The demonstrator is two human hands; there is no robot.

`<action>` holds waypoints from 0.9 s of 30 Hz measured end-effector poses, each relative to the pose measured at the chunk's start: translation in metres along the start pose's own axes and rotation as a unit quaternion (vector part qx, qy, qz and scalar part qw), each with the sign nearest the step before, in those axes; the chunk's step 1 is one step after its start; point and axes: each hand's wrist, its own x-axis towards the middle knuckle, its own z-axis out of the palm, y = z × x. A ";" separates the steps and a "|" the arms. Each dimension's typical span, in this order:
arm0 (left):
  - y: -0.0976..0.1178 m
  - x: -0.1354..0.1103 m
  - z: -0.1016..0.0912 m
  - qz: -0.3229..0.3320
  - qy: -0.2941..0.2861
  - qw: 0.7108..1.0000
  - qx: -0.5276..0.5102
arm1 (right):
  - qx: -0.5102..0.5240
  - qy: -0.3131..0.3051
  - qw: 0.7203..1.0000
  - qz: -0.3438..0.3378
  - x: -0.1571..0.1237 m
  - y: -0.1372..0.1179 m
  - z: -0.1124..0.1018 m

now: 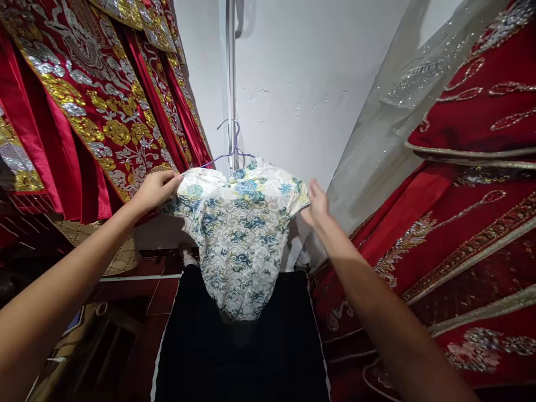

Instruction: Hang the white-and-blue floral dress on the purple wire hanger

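- Black cloth (243,363): at the bottom, nearest.
- Left hand (156,188): fingers clamped on the patterned shirt (243,234) at one sleeve.
- Right hand (317,205): at the other sleeve; cannot tell whether its fingers grip.
- Patterned shirt: between the hands, on a purple hanger (235,149).
- Pale wall (293,61): behind.

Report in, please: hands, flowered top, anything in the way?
Left hand pinching one sleeve; right hand at the other, grip unclear. Flowered top spread out, on purple hanger. Red garments either side, none covering it.
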 end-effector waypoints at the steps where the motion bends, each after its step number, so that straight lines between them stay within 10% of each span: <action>1: 0.000 -0.001 0.001 0.001 0.017 1.000 -0.004 | 0.022 0.008 1.000 0.011 0.008 -0.005 -0.005; 10: 0.064 0.025 -0.007 0.048 0.223 0.973 -0.044 | 0.094 0.137 0.985 0.042 0.046 -0.043 -0.032; 15: 0.128 0.004 0.002 0.031 0.018 0.967 -0.254 | 0.022 0.126 0.991 -0.037 -0.027 -0.067 0.003; 18: 0.157 -0.018 0.018 -0.053 -0.119 0.923 -0.362 | -0.074 -0.121 0.989 -0.047 -0.086 -0.088 0.044; 21: 0.163 -0.047 0.024 -0.123 -0.193 0.883 -0.409 | -0.132 -0.334 0.928 -0.093 -0.109 -0.093 0.062; 23: 0.155 -0.064 0.016 -0.130 -0.239 0.871 -0.408 | -0.138 -0.325 0.927 -0.125 -0.099 -0.084 0.057; 27: 0.134 -0.072 -0.022 -0.023 -0.250 0.931 -0.267 | -0.165 -0.100 0.976 -0.104 -0.049 -0.047 0.027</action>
